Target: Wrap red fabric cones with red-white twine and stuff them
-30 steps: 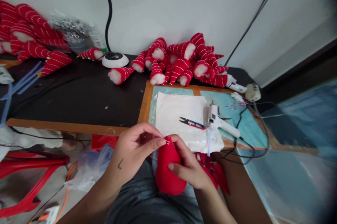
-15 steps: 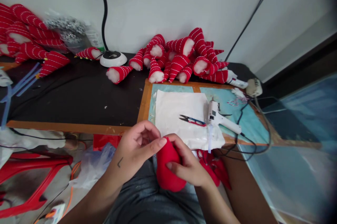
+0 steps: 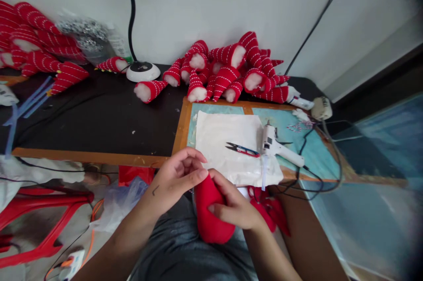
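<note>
Over my lap is a plump red fabric piece, rounded at the bottom and narrower at the top. My right hand wraps its right side, with the thumb across the front and the fingers behind. At the narrow top, my left hand pinches the edge between thumb and fingertips. Whether a needle or thread is in that pinch is too small to make out. Beyond the hands lies a white cloth pad with thread snips on it. A white glue gun rests at the pad's right edge.
Red striped cones with white stuffing are piled against the wall, with more cones at far left. A lamp base stands between them. Black cables hang at the table's right front. A red stool stands lower left.
My left hand has shifted slightly right, its fingers lifting a little at the top of the red piece. The right hand keeps its hold. The view has moved slightly.
</note>
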The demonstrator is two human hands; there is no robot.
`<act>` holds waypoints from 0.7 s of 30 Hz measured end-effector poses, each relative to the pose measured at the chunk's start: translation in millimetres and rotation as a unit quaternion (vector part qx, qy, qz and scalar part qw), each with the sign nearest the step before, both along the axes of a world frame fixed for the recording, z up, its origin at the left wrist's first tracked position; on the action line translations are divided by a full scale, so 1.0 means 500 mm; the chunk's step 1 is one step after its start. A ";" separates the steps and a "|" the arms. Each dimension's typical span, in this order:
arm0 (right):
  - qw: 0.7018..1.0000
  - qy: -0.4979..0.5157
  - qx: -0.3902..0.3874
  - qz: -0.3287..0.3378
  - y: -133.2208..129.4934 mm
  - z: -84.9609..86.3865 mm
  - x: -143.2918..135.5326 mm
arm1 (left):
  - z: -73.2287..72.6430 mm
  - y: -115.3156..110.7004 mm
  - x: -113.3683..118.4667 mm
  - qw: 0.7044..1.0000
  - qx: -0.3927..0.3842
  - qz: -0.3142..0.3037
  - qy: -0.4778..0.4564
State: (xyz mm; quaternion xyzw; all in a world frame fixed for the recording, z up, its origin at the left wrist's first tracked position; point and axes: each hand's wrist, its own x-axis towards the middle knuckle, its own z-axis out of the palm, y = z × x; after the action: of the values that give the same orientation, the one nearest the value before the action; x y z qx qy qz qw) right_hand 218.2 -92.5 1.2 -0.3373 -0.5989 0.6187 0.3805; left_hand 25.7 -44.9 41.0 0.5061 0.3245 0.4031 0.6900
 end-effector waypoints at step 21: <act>0.978 -0.044 0.063 -0.195 -0.006 -0.008 -0.047 | 0.000 0.011 -0.007 0.988 0.068 0.000 0.141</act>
State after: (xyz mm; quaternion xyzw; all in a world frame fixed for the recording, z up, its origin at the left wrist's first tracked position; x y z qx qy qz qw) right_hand 194.9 -95.7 -2.7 -0.4496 -0.5756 0.4783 0.4877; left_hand 22.1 -39.3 41.2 0.6036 0.3902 0.3488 0.6014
